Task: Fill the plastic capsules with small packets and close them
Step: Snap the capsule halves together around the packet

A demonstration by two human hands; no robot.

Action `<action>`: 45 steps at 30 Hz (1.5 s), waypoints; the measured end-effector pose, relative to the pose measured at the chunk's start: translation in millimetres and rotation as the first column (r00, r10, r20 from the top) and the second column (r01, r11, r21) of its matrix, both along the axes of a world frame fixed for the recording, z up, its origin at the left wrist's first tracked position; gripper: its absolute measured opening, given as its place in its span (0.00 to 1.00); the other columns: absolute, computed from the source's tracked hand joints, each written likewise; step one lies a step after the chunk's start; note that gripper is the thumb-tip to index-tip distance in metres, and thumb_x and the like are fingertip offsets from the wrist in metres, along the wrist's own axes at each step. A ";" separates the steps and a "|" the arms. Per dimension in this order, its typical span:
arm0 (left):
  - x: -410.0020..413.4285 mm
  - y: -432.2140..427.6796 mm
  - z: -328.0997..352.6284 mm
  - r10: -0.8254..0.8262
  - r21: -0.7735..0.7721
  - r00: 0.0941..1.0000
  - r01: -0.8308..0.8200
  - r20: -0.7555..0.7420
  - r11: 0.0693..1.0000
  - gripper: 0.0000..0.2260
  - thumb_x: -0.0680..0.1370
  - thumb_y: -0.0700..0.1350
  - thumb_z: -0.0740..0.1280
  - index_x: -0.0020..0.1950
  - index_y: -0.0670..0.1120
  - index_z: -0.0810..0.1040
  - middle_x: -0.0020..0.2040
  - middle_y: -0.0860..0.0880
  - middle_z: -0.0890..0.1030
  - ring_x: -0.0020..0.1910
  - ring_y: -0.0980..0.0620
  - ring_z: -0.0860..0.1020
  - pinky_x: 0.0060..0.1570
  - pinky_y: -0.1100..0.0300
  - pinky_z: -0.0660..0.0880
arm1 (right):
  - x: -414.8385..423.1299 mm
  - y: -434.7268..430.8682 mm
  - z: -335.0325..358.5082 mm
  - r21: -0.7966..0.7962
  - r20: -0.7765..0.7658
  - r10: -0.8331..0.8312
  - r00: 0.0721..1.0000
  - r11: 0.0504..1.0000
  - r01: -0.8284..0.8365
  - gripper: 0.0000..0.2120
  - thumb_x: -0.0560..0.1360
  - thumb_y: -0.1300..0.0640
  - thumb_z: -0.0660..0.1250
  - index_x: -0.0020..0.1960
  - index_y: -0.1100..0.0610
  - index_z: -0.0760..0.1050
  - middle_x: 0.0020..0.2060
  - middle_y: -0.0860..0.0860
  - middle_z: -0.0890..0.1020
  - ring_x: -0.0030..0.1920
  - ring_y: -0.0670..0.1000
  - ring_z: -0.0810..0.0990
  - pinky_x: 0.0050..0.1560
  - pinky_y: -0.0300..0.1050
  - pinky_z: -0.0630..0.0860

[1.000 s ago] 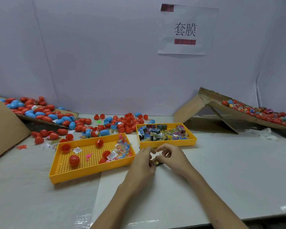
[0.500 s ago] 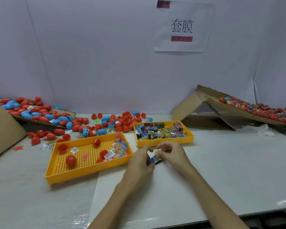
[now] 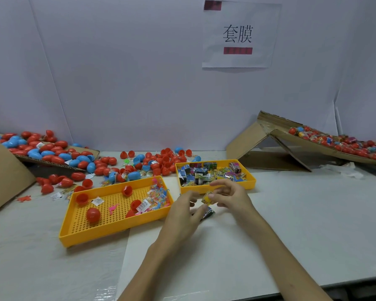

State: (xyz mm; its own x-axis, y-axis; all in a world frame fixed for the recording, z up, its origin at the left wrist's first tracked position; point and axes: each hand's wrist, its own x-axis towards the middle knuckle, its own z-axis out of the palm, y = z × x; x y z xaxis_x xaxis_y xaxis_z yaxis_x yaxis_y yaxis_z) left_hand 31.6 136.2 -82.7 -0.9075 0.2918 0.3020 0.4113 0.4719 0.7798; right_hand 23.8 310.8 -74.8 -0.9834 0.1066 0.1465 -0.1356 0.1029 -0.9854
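Note:
My right hand [image 3: 230, 195] pinches a small yellow packet [image 3: 207, 197] just in front of the yellow tray of printed packets [image 3: 251, 183]. My left hand [image 3: 182, 211] is beside it, its fingers curled over a dark packet [image 3: 208, 213] near the table. A larger perforated yellow tray [image 3: 78, 235] to the left holds a closed red capsule [image 3: 93, 214], red capsule halves [image 3: 126, 190] and a heap of small clear toy packets [image 3: 155, 196].
Loose red and blue capsules [image 3: 139, 164] lie piled at the back left, some on a cardboard flap [image 3: 52, 162]. A tilted cardboard box [image 3: 269, 146] at the right holds filled capsules. A cardboard sheet [image 3: 2, 177] stands at the far left.
Both hands have risen slightly off the table. The right hand now lifts a yellow packet away from the dark packet at the left hand.

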 end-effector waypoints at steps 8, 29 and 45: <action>-3.1 -3.3 4.1 0.016 0.126 1.000 -0.016 0.006 0.992 0.07 0.78 0.38 0.71 0.52 0.49 0.80 0.43 0.57 0.83 0.41 0.65 0.81 0.39 0.71 0.75 | 4.3 -6.6 0.9 -0.020 -0.018 0.195 0.981 0.981 -0.195 0.13 0.67 0.60 0.79 0.49 0.50 0.83 0.40 0.57 0.85 0.42 0.52 0.84 0.45 0.45 0.80; 0.2 -6.7 10.4 0.005 0.184 0.991 -0.029 0.130 0.982 0.06 0.75 0.42 0.75 0.43 0.46 0.79 0.41 0.47 0.84 0.41 0.47 0.83 0.40 0.56 0.79 | 9.3 -4.4 5.8 -0.023 -0.038 0.304 0.952 0.952 -0.305 0.16 0.69 0.73 0.74 0.50 0.55 0.82 0.43 0.52 0.85 0.45 0.51 0.83 0.47 0.44 0.80; -0.2 -6.0 6.0 0.154 0.127 0.970 -0.131 -0.191 0.983 0.14 0.75 0.36 0.70 0.40 0.53 0.71 0.32 0.55 0.75 0.34 0.61 0.75 0.32 0.68 0.71 | 10.3 -11.3 5.4 -0.062 0.005 0.336 0.942 0.940 -0.335 0.07 0.71 0.59 0.74 0.48 0.50 0.84 0.44 0.54 0.86 0.40 0.51 0.83 0.42 0.40 0.79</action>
